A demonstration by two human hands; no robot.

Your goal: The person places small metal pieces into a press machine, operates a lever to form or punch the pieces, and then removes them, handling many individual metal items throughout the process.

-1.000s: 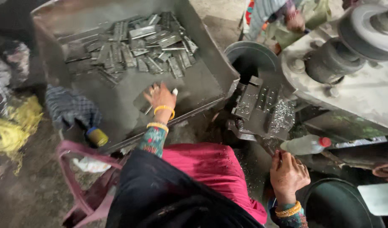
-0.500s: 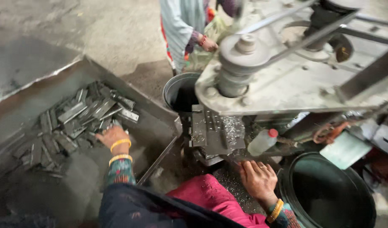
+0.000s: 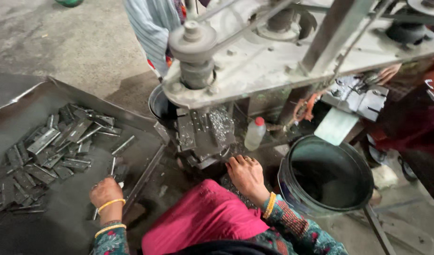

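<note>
Pinched in the left hand's [image 3: 105, 192] closed grip, a few thin metal strips [image 3: 114, 169], lifted just clear of the metal tray [image 3: 61, 226]. Heaped up and away from that grip, at the tray's far side, a loose pile of matching grey strips [image 3: 47, 153]. Caught, by the look of it, at the gathering step, with stock taken up but not yet carried to the press [image 3: 203, 134]. Called for in any move across: a firm pinch, since thin and flat and easily slipped, and a clear line past the tray's raised edge.

Laid palm down at the foot of the press, the right hand [image 3: 245, 175], fingers close together and slightly curled; not possible to tell whether anything was held under the fingertips. Just beyond that grip, a plastic bottle with a red cap [image 3: 254, 133]; to its outer side, a black bucket [image 3: 354, 156], apparently empty. Spread between the two grips, a pink cloth [image 3: 203, 219] over the lap.

No desk in sight; worked low, above a stained concrete floor [image 3: 75, 42]. Overhead, a grey pulley [image 3: 193, 40] on the machine frame. Behind it, a second person in striped cloth [image 3: 151, 28].
</note>
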